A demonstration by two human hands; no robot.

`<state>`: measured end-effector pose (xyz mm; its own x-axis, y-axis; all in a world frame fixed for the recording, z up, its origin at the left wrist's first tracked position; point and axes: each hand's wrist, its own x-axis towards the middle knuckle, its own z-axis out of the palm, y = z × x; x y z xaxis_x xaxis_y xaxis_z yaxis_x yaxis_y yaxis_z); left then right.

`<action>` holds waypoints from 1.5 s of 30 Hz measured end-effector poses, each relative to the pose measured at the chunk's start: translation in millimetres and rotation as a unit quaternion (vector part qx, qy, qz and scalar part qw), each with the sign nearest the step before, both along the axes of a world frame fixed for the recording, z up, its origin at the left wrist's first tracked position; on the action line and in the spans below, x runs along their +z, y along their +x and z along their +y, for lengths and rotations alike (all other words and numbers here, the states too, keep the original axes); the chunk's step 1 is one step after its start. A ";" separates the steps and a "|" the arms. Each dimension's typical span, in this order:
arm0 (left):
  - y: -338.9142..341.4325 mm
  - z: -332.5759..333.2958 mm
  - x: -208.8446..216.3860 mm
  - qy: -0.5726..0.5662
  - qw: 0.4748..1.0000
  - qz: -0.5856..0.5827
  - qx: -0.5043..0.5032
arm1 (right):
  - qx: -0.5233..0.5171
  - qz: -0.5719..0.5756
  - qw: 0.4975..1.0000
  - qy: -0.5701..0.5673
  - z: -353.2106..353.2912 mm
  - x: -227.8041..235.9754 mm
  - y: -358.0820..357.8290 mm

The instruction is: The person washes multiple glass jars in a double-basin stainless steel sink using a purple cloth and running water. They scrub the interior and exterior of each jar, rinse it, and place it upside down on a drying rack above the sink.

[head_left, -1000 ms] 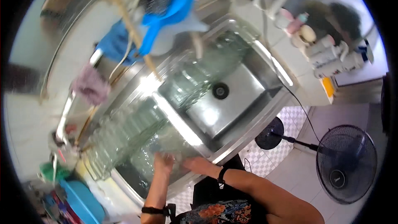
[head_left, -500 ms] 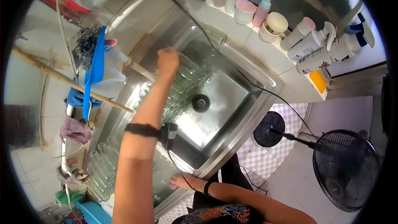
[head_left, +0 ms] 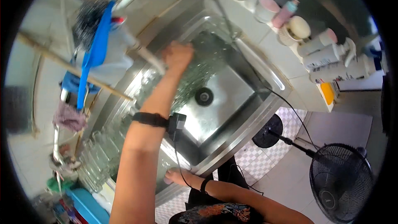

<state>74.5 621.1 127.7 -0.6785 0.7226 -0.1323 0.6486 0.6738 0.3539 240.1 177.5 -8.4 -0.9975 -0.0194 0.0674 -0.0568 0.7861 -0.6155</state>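
My left hand (head_left: 179, 54) reaches over the back of the steel sink (head_left: 226, 118), its fingers curled closed, just past a pale spout-like pipe (head_left: 151, 60). Whatever those fingers hold is hidden by the hand and blurred. Below it, several clear glass vessels (head_left: 188, 87) lie in the sink beside the round drain (head_left: 204, 96). At the sink's near left part, my right hand (head_left: 179, 177) rests low with its fingers drawn together. A small purplish patch shows at its fingertips; I cannot make out what it is.
More clear glasses (head_left: 97, 153) stand left of my left forearm. A blue dustpan (head_left: 97, 54) and a wooden stick (head_left: 70, 68) hang at the left. Bottles and jars (head_left: 284, 14) line the back ledge. A black cable (head_left: 290, 104) crosses the sink. A fan (head_left: 340, 180) stands at right.
The view has shifted a little, so the sink and shelf sit differently. My left hand stays by the pipe, still closed. The right hand remains at the sink's near left part.
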 end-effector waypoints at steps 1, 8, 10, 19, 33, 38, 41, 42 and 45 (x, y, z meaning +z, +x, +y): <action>2.2 -11.9 2.0 0.073 0.997 -0.005 -0.008 | -0.052 -0.031 0.993 -0.104 -12.0 -12.5 -5.7; 67.6 -246.5 79.0 0.252 0.912 -0.319 -0.047 | -0.144 -0.117 0.951 -0.248 -3.1 7.4 -21.2; 61.2 -319.4 69.7 0.258 0.903 -0.337 0.061 | -0.190 -0.141 0.934 -0.268 6.2 9.6 -22.4; -15.1 -619.3 -167.9 -0.108 0.955 -0.137 0.238 | -0.505 -0.254 0.380 -0.732 15.0 31.8 -73.8; -69.9 -593.4 -148.0 -0.273 0.927 -0.178 0.185 | -0.358 -0.106 0.350 -0.859 22.1 36.8 -86.6; -77.0 -635.5 -116.4 0.120 0.902 -0.204 0.362 | -0.313 -0.118 0.354 -0.873 26.1 31.6 -83.0; -87.8 -670.8 -138.4 0.163 0.690 -0.551 0.439 | -0.183 -0.160 0.361 -0.900 17.2 7.9 -94.0; -89.1 -674.5 -146.8 0.175 0.579 -0.668 0.434 | -0.152 -0.174 0.393 -0.890 5.9 -19.5 -102.5; -67.5 -640.2 -140.5 0.091 0.597 -0.698 0.384 | -0.301 -0.162 0.699 -0.628 -33.5 -19.3 -147.8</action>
